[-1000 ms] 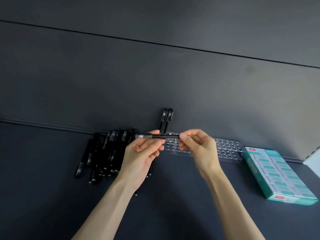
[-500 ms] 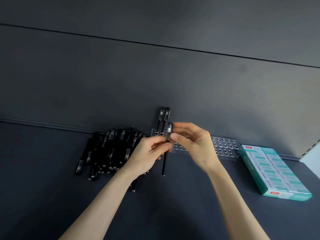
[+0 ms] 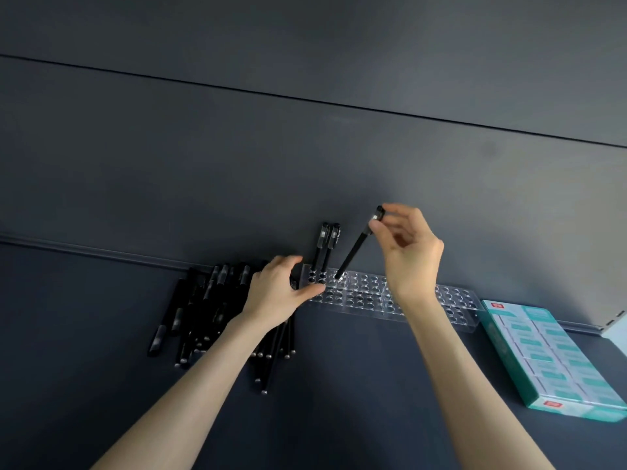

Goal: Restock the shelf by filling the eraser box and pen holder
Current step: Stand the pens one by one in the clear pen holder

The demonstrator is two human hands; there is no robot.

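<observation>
A clear acrylic pen holder [image 3: 369, 300] with rows of round holes lies along the back of the dark shelf. Two black pens [image 3: 325, 245] stand upright in its left end. My right hand [image 3: 410, 256] pinches the cap end of a third black pen [image 3: 354, 251], tilted, its tip at a hole just right of the two standing pens. My left hand [image 3: 280, 293] grips the holder's left end, thumb at the front edge. A pile of loose black pens [image 3: 207, 307] lies to the left. The teal eraser box [image 3: 549, 354] sits at the right.
The dark shelf surface [image 3: 356, 401] stretches toward me between my forearms. A dark back panel [image 3: 305, 164] rises right behind the holder. A pale upright with slots [image 3: 614, 320] shows at the far right edge.
My right hand took the pen alone, lifted it and swung its tip into the holder. My left hand let go of the pen and dropped onto the holder's left end.
</observation>
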